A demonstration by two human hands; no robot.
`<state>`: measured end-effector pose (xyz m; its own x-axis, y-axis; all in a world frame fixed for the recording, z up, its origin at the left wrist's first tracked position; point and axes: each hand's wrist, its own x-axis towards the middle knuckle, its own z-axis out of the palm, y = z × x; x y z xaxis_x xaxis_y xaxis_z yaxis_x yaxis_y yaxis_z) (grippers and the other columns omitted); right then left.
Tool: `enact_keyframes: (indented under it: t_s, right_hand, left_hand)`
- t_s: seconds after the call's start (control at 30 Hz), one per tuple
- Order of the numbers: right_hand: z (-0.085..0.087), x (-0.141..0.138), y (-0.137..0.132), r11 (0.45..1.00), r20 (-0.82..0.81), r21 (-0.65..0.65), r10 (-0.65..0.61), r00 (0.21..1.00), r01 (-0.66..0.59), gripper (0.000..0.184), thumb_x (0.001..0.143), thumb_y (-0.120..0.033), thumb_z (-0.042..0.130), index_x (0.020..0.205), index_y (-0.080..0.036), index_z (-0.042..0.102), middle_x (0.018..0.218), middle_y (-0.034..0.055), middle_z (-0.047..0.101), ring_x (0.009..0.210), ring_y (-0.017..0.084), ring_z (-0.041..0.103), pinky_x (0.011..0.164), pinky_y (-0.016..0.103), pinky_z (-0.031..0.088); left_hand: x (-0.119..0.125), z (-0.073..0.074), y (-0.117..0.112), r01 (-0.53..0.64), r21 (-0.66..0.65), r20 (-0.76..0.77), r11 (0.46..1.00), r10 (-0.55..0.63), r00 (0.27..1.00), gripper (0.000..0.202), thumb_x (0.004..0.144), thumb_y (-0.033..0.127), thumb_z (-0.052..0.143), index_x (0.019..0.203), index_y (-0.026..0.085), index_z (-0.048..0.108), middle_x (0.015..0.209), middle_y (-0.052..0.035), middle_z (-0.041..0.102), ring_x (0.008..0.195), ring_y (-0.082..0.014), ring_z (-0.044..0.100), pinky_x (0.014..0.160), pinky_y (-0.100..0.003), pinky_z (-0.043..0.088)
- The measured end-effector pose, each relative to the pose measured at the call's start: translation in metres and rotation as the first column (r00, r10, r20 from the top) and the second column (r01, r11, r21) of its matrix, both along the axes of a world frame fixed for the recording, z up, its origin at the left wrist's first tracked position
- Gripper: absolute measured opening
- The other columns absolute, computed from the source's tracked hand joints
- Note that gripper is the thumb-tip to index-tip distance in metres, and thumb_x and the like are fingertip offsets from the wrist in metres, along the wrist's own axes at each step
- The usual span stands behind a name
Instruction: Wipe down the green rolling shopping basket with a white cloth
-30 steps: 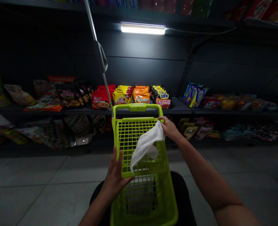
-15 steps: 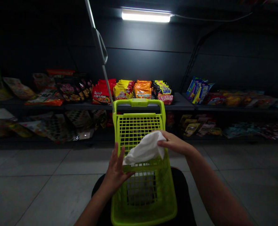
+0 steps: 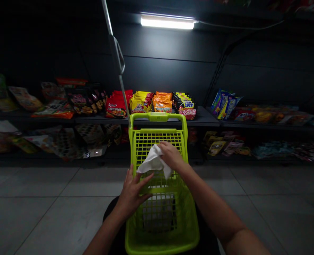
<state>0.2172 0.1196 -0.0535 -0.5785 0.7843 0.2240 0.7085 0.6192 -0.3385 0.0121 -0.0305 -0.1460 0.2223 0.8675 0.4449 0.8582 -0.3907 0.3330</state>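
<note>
White cloth [image 3: 152, 161] pinched in right hand [image 3: 172, 156], over green plastic basket [image 3: 157, 117]; left hand [image 3: 132, 195] spread just below.

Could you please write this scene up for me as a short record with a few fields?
Left hand: open, fingers spread above the basket's mesh, next to the cloth
Right hand: on top of the cloth, gathering it
Cloth: white, crumpled, over the upper mesh
Basket: lime-green plastic, upright on wheels out of view or not, cannot tell
Pull rod: metal, rising from the basket's left side
Shelves: dark, in front of the person
Snack packets: colourful, in rows on the shelves
Floor tiles: pale grey
</note>
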Motion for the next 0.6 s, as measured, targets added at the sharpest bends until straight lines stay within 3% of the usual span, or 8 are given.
enact_keyframes:
  t_s: [0.1, 0.13, 0.2, 0.3, 0.37, 0.43, 0.53, 0.6]
  right_hand:
    - [-0.012, -0.023, -0.021, 0.994, 0.057, -0.093, 0.066, 0.996, -0.060, 0.084, 0.094, -0.058, 0.057, 0.160, -0.014, 0.030, 0.163, 0.0218, 0.034, 0.152, 0.039, 0.027, 0.121, 0.060, 0.020]
    - [-0.015, -0.029, -0.027, 0.992, 0.055, -0.109, 0.064, 0.996, -0.057, 0.092, 0.091, -0.069, 0.054, 0.162, -0.017, 0.026, 0.165, 0.0218, 0.029, 0.154, 0.041, 0.021, 0.120, 0.065, 0.014]
    - [-0.016, -0.040, -0.036, 0.991, 0.048, -0.130, 0.043, 0.998, -0.037, 0.091, 0.090, -0.078, 0.046, 0.161, -0.023, 0.030, 0.167, 0.0205, 0.026, 0.155, 0.042, 0.016, 0.119, 0.069, 0.008]
    - [-0.014, -0.054, -0.041, 0.992, 0.070, -0.126, -0.015, 0.997, 0.024, 0.076, 0.093, -0.077, 0.041, 0.145, -0.024, 0.054, 0.166, 0.0205, 0.027, 0.155, 0.042, 0.016, 0.117, 0.071, 0.004]
    - [-0.012, -0.059, -0.040, 0.996, 0.096, -0.088, -0.020, 0.995, 0.029, 0.067, 0.091, -0.073, 0.052, 0.134, -0.023, 0.062, 0.166, 0.0206, 0.027, 0.154, 0.043, 0.016, 0.116, 0.073, 0.003]
    - [-0.012, -0.055, -0.036, 0.999, 0.136, -0.050, 0.014, 0.991, -0.007, 0.053, 0.088, -0.059, 0.066, 0.129, -0.025, 0.065, 0.166, 0.0169, 0.029, 0.154, 0.042, 0.016, 0.115, 0.074, 0.002]
    - [-0.011, -0.027, -0.026, 0.999, 0.186, -0.038, 0.029, 0.982, -0.022, 0.035, 0.088, -0.033, 0.071, 0.123, -0.032, 0.069, 0.164, 0.0067, 0.035, 0.150, 0.038, 0.024, 0.116, 0.067, 0.015]
    - [-0.008, 0.000, -0.016, 0.999, 0.187, -0.031, -0.015, 0.982, 0.021, 0.025, 0.092, -0.026, 0.065, 0.114, -0.032, 0.074, 0.154, 0.0046, 0.048, 0.140, 0.032, 0.040, 0.113, 0.052, 0.030]
  left_hand:
    - [-0.002, -0.006, 0.002, 0.023, 0.000, 0.014, 1.000, -0.023, 1.000, 0.069, 0.076, 0.027, 0.083, 0.140, 0.038, 0.060, 0.147, -0.0071, 0.059, 0.157, -0.0437, -0.002, 0.115, -0.078, 0.026]
    - [-0.003, -0.008, 0.003, 0.031, -0.004, 0.018, 1.000, -0.031, 0.999, 0.068, 0.075, 0.026, 0.084, 0.138, 0.038, 0.062, 0.144, -0.0064, 0.062, 0.157, -0.0439, -0.003, 0.114, -0.078, 0.026]
    - [-0.005, -0.011, 0.004, 0.036, -0.015, 0.019, 0.999, -0.036, 0.999, 0.066, 0.073, 0.026, 0.084, 0.135, 0.038, 0.065, 0.142, -0.0048, 0.064, 0.157, -0.0447, -0.005, 0.114, -0.079, 0.027]
    - [-0.004, -0.010, 0.005, 0.034, -0.020, 0.002, 0.999, -0.034, 0.999, 0.062, 0.075, 0.028, 0.083, 0.134, 0.040, 0.066, 0.145, -0.0017, 0.062, 0.157, -0.0446, -0.005, 0.115, -0.077, 0.029]
    - [-0.003, -0.005, 0.005, 0.045, -0.026, -0.023, 0.999, -0.045, 0.999, 0.061, 0.076, 0.027, 0.083, 0.133, 0.040, 0.066, 0.145, -0.0005, 0.062, 0.157, -0.0445, 0.001, 0.116, -0.075, 0.028]
    - [-0.001, 0.001, 0.005, 0.059, -0.059, -0.061, 0.997, -0.062, 0.996, 0.060, 0.074, 0.023, 0.084, 0.130, 0.040, 0.068, 0.142, -0.0009, 0.065, 0.156, -0.0458, 0.011, 0.114, -0.075, 0.030]
    - [0.002, 0.008, 0.003, 0.046, -0.110, -0.109, 0.993, -0.058, 0.992, 0.060, 0.073, 0.016, 0.083, 0.127, 0.040, 0.069, 0.143, -0.0015, 0.065, 0.152, -0.0489, 0.023, 0.108, -0.077, 0.035]
    - [0.003, 0.010, 0.002, 0.045, -0.104, -0.116, 0.994, -0.057, 0.992, 0.063, 0.074, 0.014, 0.081, 0.129, 0.041, 0.067, 0.148, -0.0006, 0.061, 0.150, -0.0488, 0.026, 0.107, -0.078, 0.035]
